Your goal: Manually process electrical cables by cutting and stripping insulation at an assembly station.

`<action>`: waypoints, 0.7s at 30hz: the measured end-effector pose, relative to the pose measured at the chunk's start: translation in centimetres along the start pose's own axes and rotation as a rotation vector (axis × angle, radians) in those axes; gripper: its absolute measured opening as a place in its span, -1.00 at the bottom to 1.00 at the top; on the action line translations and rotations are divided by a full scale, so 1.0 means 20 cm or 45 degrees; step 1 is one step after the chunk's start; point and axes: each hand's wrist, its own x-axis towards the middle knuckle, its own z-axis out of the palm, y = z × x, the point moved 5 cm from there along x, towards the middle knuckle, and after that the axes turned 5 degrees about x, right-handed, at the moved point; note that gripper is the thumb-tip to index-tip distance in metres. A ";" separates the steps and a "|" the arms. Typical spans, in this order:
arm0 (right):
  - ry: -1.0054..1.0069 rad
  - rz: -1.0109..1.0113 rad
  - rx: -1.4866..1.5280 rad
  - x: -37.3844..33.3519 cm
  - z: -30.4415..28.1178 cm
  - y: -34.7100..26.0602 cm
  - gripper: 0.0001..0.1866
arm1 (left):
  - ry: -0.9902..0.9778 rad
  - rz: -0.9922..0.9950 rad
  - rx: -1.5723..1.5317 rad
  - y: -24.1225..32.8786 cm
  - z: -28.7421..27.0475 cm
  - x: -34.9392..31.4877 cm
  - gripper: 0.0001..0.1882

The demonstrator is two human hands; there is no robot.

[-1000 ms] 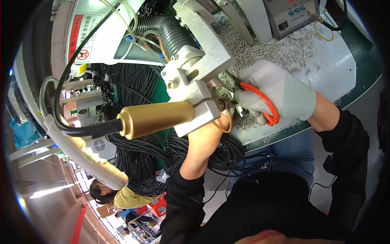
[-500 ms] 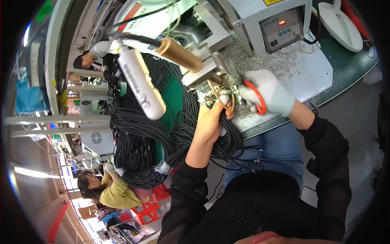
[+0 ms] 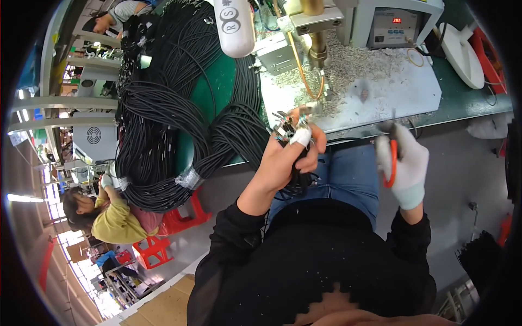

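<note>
My left hand (image 3: 278, 163), bare with a white cover on the thumb, is closed around a bunch of black cables, in front of the bench edge. Their ends (image 3: 285, 128), with small metal and coloured tips, stick up past my fingers; the cables hang down below them. My right hand (image 3: 412, 168), in a white glove, is apart to the right, beyond the bench's near edge. It is closed on red-handled cutters (image 3: 393, 163), whose dark tip points away from me and is blurred. Beyond my left hand stands a bench machine with a metal head (image 3: 318, 51) and a copper-coloured tube (image 3: 296, 57).
Thick coils of black cable (image 3: 163, 108) cover the bench's left side. Metal clippings lie scattered over the pale plate (image 3: 391, 81). A control box (image 3: 392, 30) and a white dish (image 3: 462, 57) stand far right. Two people sit at left, one on a red stool (image 3: 185, 214).
Both hands have drawn back from the machine head toward me. My right hand with the cutters has swung away to the right; my left hand still holds the cables. The view has shifted too.
</note>
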 end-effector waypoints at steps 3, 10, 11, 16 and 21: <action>-0.258 -0.024 0.262 0.04 0.14 -0.14 -0.84 | -0.132 -0.052 0.044 -0.01 0.03 -0.04 -0.75; -0.300 -0.331 0.248 0.06 0.22 -0.21 -0.82 | -0.141 0.318 0.937 -0.04 0.10 -0.10 -0.62; -0.330 -0.193 0.352 0.04 0.22 -0.19 -0.82 | -0.119 0.245 0.927 -0.04 0.12 -0.09 -0.63; -0.502 0.385 0.982 -0.04 0.24 -0.09 -0.79 | -0.039 0.210 0.917 0.00 0.16 -0.11 -0.50; -0.603 0.480 1.019 -0.03 0.27 0.01 -0.75 | -0.305 0.674 1.226 0.03 0.19 -0.14 -0.51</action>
